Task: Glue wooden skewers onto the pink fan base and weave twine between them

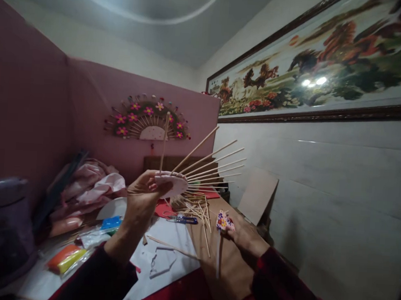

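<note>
My left hand (140, 191) is closed on a fan base (173, 184), a pale half-round piece pinched at its left end between thumb and fingers. Thin wooden sticks (216, 162) spread out from its edge, most toward the right and one nearly upright near my fingers. Lower right, over the brown table, my right hand (241, 234) grips a small pink piece with a colourful flower pattern (224, 220). A pale, narrow strip (218, 255) hangs below that piece. I cannot make out exactly what the patterned piece is.
Loose sticks (205, 222) and a blue cutter (186, 219) lie on the table. White paper (179, 275) carries cut scraps. Coloured clay packets (66, 257) sit left, beside a lidded bin (5, 233). A finished flowered fan (148, 119) hangs on the pink wall.
</note>
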The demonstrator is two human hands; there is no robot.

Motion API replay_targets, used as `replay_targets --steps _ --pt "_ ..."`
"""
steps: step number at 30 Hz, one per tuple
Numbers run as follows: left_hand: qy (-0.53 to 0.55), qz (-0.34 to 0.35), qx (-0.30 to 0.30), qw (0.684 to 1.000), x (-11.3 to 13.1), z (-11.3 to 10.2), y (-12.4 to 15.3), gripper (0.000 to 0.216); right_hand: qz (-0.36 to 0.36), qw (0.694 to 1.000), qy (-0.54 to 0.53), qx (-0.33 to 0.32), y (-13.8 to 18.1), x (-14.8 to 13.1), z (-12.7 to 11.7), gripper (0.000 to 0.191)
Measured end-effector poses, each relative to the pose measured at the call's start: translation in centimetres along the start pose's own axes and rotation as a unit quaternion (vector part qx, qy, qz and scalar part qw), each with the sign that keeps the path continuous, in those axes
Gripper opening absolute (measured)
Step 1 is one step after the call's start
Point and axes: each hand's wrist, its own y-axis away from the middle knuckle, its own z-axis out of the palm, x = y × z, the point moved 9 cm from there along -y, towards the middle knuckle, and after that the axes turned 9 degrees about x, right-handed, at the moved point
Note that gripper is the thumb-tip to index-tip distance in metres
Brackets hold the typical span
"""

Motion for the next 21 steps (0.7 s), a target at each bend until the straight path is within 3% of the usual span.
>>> replay_targets --steps 4,6,10,12,15,18,19,21 --pt "0.033 -0.025 -0.010 0.999 -0.6 0.2 0.1 0.024 -0.024 0.998 0.011 0.051 0.3 -2.0 -1.8 0.039" --pt "0.046 -0.035 -0.013 0.998 -0.9 0.2 0.3 0.023 -0.033 0.992 -0.070 0.099 0.9 -4.2 -4.1 0.033" --pt "0.074 -0.036 -0.030 0.996 -1.0 0.7 0.9 0.021 -0.079 0.915 -0.386 0.088 2.3 -10.3 -7.9 0.028" --pt "0.077 -0.034 -0.039 0.996 -0.9 1.0 1.3 0.021 -0.096 0.882 -0.447 0.114 3.0 -12.5 -9.7 0.027" --pt "0.066 -0.038 -0.047 0.996 -0.8 1.4 1.9 0.022 -0.083 0.858 -0.486 0.142 3.4 -14.4 -10.8 0.031" --pt "0.057 -0.033 -0.034 0.997 -0.5 1.3 2.2 0.020 -0.042 0.827 -0.558 0.062 3.0 -16.3 -8.9 0.028" --pt "0.061 -0.032 -0.023 0.997 -0.4 1.2 2.2 0.019 -0.031 0.797 -0.603 0.014 2.8 -17.2 -7.9 0.030" --pt "0.076 -0.032 0.003 0.997 -0.1 1.0 2.2 0.016 -0.010 0.709 -0.701 -0.069 2.4 -19.0 -6.3 0.033"
